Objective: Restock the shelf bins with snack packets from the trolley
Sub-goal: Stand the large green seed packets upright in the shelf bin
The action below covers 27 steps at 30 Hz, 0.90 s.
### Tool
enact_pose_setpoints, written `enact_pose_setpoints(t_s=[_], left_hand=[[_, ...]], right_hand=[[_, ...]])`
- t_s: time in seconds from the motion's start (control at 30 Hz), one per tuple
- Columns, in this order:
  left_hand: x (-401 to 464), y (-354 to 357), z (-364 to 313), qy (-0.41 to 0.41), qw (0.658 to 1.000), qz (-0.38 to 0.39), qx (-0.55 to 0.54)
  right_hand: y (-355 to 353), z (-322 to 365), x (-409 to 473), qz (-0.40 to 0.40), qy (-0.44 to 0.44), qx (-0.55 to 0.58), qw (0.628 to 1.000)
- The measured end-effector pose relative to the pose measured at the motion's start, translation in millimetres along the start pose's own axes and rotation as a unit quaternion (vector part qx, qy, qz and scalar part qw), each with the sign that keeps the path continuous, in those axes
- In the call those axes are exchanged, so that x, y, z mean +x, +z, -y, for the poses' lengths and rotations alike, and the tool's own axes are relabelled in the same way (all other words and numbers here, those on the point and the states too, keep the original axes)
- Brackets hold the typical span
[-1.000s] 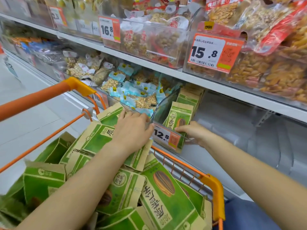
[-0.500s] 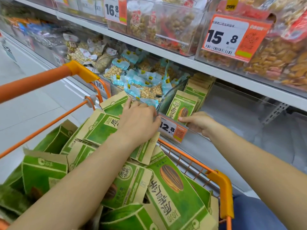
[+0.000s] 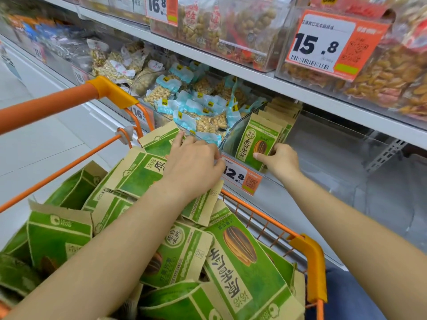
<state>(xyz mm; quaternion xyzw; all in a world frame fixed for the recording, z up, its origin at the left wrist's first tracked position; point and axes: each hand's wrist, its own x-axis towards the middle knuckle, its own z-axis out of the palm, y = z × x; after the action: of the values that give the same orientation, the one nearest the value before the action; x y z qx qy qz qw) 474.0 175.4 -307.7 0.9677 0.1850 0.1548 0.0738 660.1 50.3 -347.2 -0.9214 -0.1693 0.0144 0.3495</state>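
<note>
Head view, the only one. Right hand (image 3: 280,161) is inside the clear shelf bin (image 3: 233,137), fingers and thumb curled round the front green seed packet (image 3: 257,144), which stands upright at the head of a row. Left hand (image 3: 193,168) rests on a bundle of the same packets (image 3: 138,174) at the far end of the trolley (image 3: 309,271), fingers curled over the bundle's edge, so it looks like it's gripping them, though the fingertips are partly hidden.

Progress, as a judgement: early to mid. One row is standing in the bin, at the left side; the rest of that bin, to the right, shows bare floor w/ plenty of room. The trolley is well loaded, so most of the restock is left.

Counts: 2 hands, both busy. Row in bin: roughly 6–8 packets, edges overlap so can't be exact. Trolley: approx. a dozen packets visible, more likely buried under. Price tags: 4 readable, 12.8 tag (image 3: 242,177) on the bin front, 15.8 tag (image 3: 328,46) and 16.8 tag (image 3: 161,8) on the shelf above, plus one part-hidden behind the trolley handle. Neighbour bin of blue-and-clear nut packs (image 3: 201,105) looks full; too many to count.
</note>
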Motion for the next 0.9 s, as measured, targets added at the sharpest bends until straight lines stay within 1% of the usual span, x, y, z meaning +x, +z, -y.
enact_pose_setpoints(t_s=[0.13, 0.2, 0.3, 0.33, 0.4, 0.47, 0.5, 0.57, 0.6, 0.63, 0.67, 0.7, 0.73, 0.77, 0.8, 0.83, 0.87, 0.9], left_hand=[[0.2, 0.0, -0.3, 0.001, 1.0, 0.003, 0.003], [-0.2, 0.0, 0.0, 0.001, 1.0, 0.001, 0.0], [-1.0, -1.2, -0.4, -0.006, 1.0, -0.002, -0.007], [-1.1, -1.2, -0.4, -0.008, 1.0, -0.007, -0.011], [-2.1, 0.2, -0.7, 0.002, 0.999, -0.038, -0.027], [-3.6, 1.2, -1.7, 0.026, 0.993, -0.089, -0.078], [-4.3, -0.8, -2.4, 0.037, 0.986, -0.115, -0.115], [-4.4, -6.1, -2.9, 0.072, 0.969, -0.162, -0.17], [-3.9, -7.6, -2.7, 0.103, 0.964, -0.176, -0.171], [-3.3, -7.1, -2.6, 0.139, 0.959, -0.187, -0.16], [-3.4, -5.6, -2.7, 0.167, 0.955, -0.194, -0.147], [-4.3, -4.5, -3.3, 0.179, 0.952, -0.2, -0.145], [-5.6, -4.8, -3.6, 0.173, 0.949, -0.211, -0.159], [-6.6, -4.7, -3.0, 0.156, 0.944, -0.225, -0.183], [-7.4, -4.6, -2.4, 0.136, 0.938, -0.241, -0.21], [-8.1, -5.4, -2.3, 0.114, 0.929, -0.258, -0.24], [-8.7, -6.8, -2.3, 0.091, 0.917, -0.271, -0.277], [-8.5, -8.7, -2.2, 0.064, 0.902, -0.278, -0.325]], right_hand=[[-5.4, 5.6, -8.4, -0.083, -0.036, -0.099, 0.991], [-7.6, 6.9, -10.3, -0.088, -0.037, -0.091, 0.991], [-15.5, 4.5, -13.6, -0.078, -0.055, -0.032, 0.995], [-19.4, 4.3, -16.6, -0.082, -0.083, -0.029, 0.993], [-28.6, 7.8, -26.0, -0.108, -0.171, -0.071, 0.977], [-36.5, 14.5, -36.8, -0.142, -0.282, -0.131, 0.94], [-38.2, 16.4, -40.6, -0.159, -0.34, -0.172, 0.911], [-38.9, 19.3, -46.0, -0.194, -0.435, -0.278, 0.834], [-38.3, 20.6, -49.1, -0.201, -0.468, -0.312, 0.802], [-38.5, 22.4, -52.7, -0.202, -0.496, -0.326, 0.779], [-40.2, 25.1, -57.2, -0.204, -0.518, -0.323, 0.765], [-43.2, 28.0, -62.3, -0.206, -0.534, -0.305, 0.761], [-47.5, 31.3, -67.8, -0.206, -0.537, -0.277, 0.769], [-51.9, 33.7, -72.9, -0.201, -0.53, -0.235, 0.79], [-56.8, 35.8, -77.8, -0.197, -0.511, -0.177, 0.818], [-61.1, 36.4, -82.0, -0.191, -0.479, -0.1, 0.851], [-65.2, 35.9, -85.9, -0.183, -0.437, 0.001, 0.881], [-68.1, 35.3, -90.7, -0.176, -0.392, 0.122, 0.895]])
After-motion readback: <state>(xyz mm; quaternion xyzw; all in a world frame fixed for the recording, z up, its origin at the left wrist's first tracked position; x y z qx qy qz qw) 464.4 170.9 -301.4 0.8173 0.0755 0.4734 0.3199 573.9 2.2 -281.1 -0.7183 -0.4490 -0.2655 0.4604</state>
